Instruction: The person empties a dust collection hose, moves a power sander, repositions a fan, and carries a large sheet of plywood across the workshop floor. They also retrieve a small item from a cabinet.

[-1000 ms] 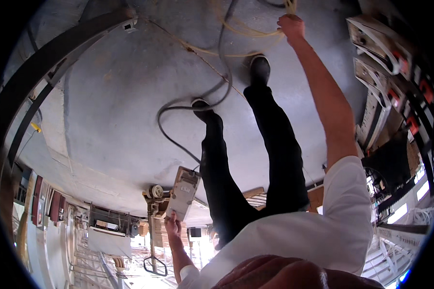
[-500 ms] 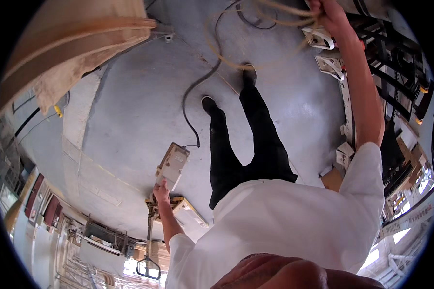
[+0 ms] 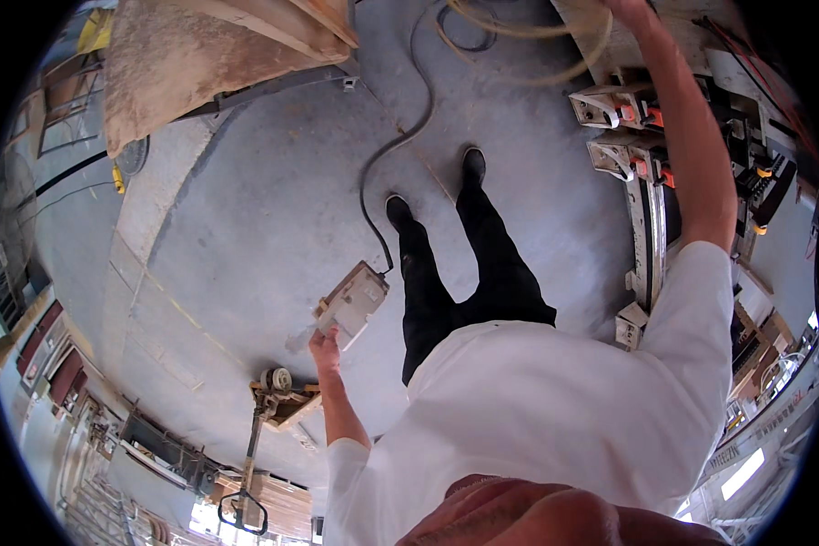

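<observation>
Left of my legs, my left hand (image 3: 326,349) grips the near end of a dusty beige rectangular box (image 3: 355,303). A dark cable (image 3: 367,173) leads from the box's far end across the floor. High at the upper edge, my right hand (image 3: 626,9) is closed round loops of a thin yellowish hose (image 3: 569,68). The loops hang in the air and are smeared by motion. Part of that hand is cut off by the picture's edge.
Pale wooden panels (image 3: 214,77) jut in at upper left. A hand pallet truck (image 3: 255,419) stands at lower left. Clamps with orange parts (image 3: 632,159) line a rack on the right. More dark cable lies coiled on the grey floor (image 3: 264,200) ahead.
My view has shifted, moving the panels and pallet truck in the picture. The box has come nearer my legs in my left hand. The hose loops have swung up and right.
</observation>
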{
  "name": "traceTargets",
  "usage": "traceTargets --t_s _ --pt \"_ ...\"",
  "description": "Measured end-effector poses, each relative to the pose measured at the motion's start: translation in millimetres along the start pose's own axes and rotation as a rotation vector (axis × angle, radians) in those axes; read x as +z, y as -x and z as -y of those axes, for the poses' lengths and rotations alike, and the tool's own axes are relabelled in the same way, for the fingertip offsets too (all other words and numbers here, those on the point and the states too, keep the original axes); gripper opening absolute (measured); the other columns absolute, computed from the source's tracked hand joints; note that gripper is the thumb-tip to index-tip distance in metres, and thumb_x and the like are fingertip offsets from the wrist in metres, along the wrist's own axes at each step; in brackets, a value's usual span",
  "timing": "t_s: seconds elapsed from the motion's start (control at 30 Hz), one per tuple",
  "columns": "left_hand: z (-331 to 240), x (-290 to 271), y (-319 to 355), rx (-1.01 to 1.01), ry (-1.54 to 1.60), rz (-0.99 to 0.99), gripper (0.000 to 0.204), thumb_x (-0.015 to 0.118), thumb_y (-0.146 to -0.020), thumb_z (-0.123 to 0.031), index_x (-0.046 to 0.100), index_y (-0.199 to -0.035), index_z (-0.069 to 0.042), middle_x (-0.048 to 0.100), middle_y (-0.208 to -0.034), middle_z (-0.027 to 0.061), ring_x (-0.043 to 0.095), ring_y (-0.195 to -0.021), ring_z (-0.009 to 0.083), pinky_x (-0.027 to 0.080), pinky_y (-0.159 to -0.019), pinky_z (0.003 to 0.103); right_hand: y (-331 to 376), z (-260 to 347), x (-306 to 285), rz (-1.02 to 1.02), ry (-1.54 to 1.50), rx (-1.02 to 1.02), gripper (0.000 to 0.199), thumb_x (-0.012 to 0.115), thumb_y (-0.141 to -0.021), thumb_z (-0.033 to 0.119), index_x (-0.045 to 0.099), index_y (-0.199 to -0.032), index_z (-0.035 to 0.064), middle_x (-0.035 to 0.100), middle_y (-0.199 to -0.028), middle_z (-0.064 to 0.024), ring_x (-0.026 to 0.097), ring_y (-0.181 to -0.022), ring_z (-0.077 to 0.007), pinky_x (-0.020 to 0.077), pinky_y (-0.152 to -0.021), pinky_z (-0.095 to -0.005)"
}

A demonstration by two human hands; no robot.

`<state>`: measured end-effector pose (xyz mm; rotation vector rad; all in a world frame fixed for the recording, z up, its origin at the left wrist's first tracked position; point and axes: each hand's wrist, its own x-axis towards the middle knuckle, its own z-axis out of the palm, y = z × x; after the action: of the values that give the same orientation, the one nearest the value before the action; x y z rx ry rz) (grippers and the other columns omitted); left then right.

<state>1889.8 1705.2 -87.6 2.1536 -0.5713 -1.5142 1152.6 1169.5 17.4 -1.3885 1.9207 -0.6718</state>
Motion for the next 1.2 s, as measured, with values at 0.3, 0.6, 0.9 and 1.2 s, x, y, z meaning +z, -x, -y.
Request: traceTargets --t_s 0.3,0.6,0.9,1.2 --pt "-154 -33 87 0.062 0.004 -0.258 0.029 0.066 -0.080 -0.016 0.060 -0.101 0.004 0.062 -0.089 0.0062 0.055 -0.076 0.0124 0.044 -0.068 0.026 155 -287 110 0.001 0.766 0.226 0.031 0.049 -0.084 0.031 0.068 -0.088 0.0074 0.067 -0.075 -0.0134 0.066 -0.077 -0.0283 0.0515 -0.071 -0.0377" --pt "-347 -37 230 0.603 0.286 -0.216 0.033 0.065 -0.081 -0.018 0.058 -0.107 0.000 0.061 -0.105 0.0115 0.058 -0.095 0.0207 0.046 -0.087 0.037 282 -256 190 -0.294 -0.689 0.992 0.013 0.044 -0.082 0.003 0.054 -0.087 -0.0033 0.063 -0.074 -0.0169 0.063 -0.062 -0.0274 0.0487 -0.046 -0.0377" --pt "-479 112 222 0.920 0.292 0.064 0.033 0.060 -0.085 -0.016 0.054 -0.108 0.007 0.059 -0.105 0.0154 0.056 -0.099 0.0236 0.044 -0.089 0.040 408 -182 285 -0.228 -1.294 1.345 0.017 0.043 -0.086 0.007 0.053 -0.096 -0.0013 0.061 -0.087 -0.0189 0.063 -0.074 -0.0343 0.0543 -0.063 -0.0469" --pt "-639 236 278 1.326 0.170 0.213 0.032 0.058 -0.086 -0.012 0.054 -0.111 0.007 0.059 -0.110 0.0163 0.058 -0.100 0.0235 0.047 -0.088 0.035 458 -137 337 -0.214 -1.587 1.349 0.017 0.042 -0.088 0.011 0.055 -0.086 0.0005 0.059 -0.077 -0.0151 0.060 -0.063 -0.0261 0.0517 -0.050 -0.0389"
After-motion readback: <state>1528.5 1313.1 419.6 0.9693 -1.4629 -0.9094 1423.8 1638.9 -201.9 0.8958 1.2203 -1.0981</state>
